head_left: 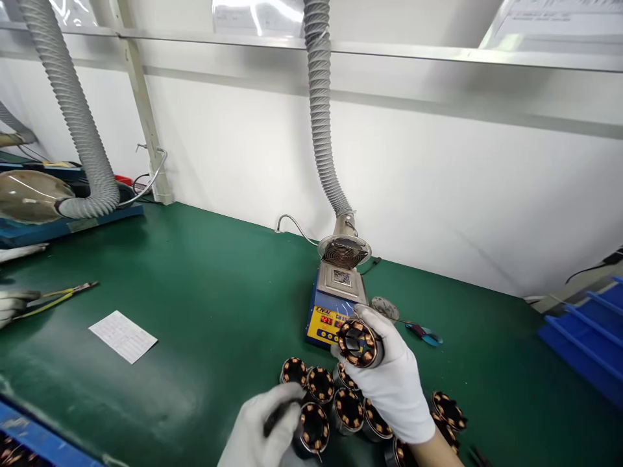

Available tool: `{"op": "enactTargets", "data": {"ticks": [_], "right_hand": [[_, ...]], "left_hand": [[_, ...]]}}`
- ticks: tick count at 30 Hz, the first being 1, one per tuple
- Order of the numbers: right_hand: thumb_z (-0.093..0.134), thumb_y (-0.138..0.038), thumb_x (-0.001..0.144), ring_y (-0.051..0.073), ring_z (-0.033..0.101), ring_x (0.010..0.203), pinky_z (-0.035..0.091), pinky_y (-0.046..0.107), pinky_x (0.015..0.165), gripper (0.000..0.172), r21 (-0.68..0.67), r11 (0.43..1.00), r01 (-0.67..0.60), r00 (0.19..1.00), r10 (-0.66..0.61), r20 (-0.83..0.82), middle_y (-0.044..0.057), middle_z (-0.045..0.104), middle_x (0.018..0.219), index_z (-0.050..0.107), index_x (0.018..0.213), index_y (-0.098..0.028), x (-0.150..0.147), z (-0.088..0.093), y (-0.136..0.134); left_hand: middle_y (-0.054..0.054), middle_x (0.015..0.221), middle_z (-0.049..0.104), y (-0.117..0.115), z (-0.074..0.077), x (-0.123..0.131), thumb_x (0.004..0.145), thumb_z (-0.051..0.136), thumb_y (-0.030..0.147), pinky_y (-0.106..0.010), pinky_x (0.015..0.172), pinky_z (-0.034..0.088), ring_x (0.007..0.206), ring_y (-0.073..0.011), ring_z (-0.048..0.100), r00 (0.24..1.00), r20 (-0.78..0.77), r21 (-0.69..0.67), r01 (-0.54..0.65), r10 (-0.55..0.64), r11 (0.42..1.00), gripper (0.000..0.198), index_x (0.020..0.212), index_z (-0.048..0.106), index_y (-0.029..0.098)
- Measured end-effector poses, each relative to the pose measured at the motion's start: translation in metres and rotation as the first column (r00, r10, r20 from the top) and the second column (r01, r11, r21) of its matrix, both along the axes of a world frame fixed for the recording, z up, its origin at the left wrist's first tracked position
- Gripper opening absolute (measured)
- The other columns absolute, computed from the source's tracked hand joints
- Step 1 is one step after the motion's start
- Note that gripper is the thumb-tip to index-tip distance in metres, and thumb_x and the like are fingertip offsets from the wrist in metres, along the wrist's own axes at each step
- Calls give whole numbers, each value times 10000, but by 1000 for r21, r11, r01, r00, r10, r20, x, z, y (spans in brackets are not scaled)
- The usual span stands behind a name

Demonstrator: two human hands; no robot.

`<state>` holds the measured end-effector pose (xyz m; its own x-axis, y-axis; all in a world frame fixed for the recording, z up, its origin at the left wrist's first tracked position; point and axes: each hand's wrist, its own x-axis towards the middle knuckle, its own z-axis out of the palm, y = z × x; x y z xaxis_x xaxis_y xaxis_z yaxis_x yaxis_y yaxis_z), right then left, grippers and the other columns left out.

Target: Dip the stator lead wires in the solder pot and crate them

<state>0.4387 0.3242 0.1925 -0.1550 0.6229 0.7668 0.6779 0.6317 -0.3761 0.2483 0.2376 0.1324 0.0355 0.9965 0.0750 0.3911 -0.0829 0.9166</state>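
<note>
Clamped in the white-gloved right hand (396, 383), thumb and fingers around its side: a copper-wound ring (368, 355), raised over the table right of centre, open end and coils turned toward the viewer. Just behind, partly covered by ring and glove, a blue-and-yellow unit (331, 301) with red lit digits and a metal top.

Below and to the left, the white-gloved left hand (267, 425), curled, fingertips right beside a standing ring (314, 429); cannot tell whether closed on anything. Around that spot, a cluster of similar rings (320, 384), partly hidden by the right hand. Beyond the right wrist, a few more rings (448, 410).

Over the unit, a round hood (343, 250) on a grey ribbed hose (321, 110). To the unit's right, a round disc (384, 308) and a blue-handled tool (426, 334).

Farther left on the green table (209, 292), a white paper slip (123, 336), then yellow-handled pliers (58, 299) in another person's gloved hand (12, 305). At far right, blue trays (591, 344). Behind everything, a white wall (219, 130).
</note>
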Motion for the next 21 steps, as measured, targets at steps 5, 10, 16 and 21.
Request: {"op": "enactTargets", "data": {"ticks": [5,10,16,21], "right_hand": [[576,-158,679,230,638,871,541,368,793,469,-13,1000,6,996,-5,86,79,622,1010,484,1134,-229,5,1,-13],[487,-94,674,209,611,942,517,350,834,516,-177,982,-59,998,63,18,68,576,1053,500,1159,-269,7,4,-21],[585,-127,556,264,539,1086,432,409,943,630,-656,661,-364,923,164,-348,70,565,1169,526,1172,-242,10,14,-24],[691,-251,540,244,601,942,472,371,856,435,-660,271,-701,684,-9,-730,48,645,1013,608,964,-208,6,21,-16]], "left_hand": [[-74,984,685,31,56,29,735,520,184,-274,813,488,901,-192,622,881,371,-38,331,-294,943,314,1024,622,117],[-29,848,682,41,59,45,721,527,167,-254,758,468,834,-172,605,842,444,-54,367,-307,929,195,875,639,124],[14,613,590,42,48,46,749,530,273,-216,586,431,596,-113,526,840,485,-89,326,-245,941,175,628,564,151],[19,566,558,47,50,42,745,481,225,-203,543,398,558,-104,485,915,301,-32,291,-269,956,186,574,525,169]]}}
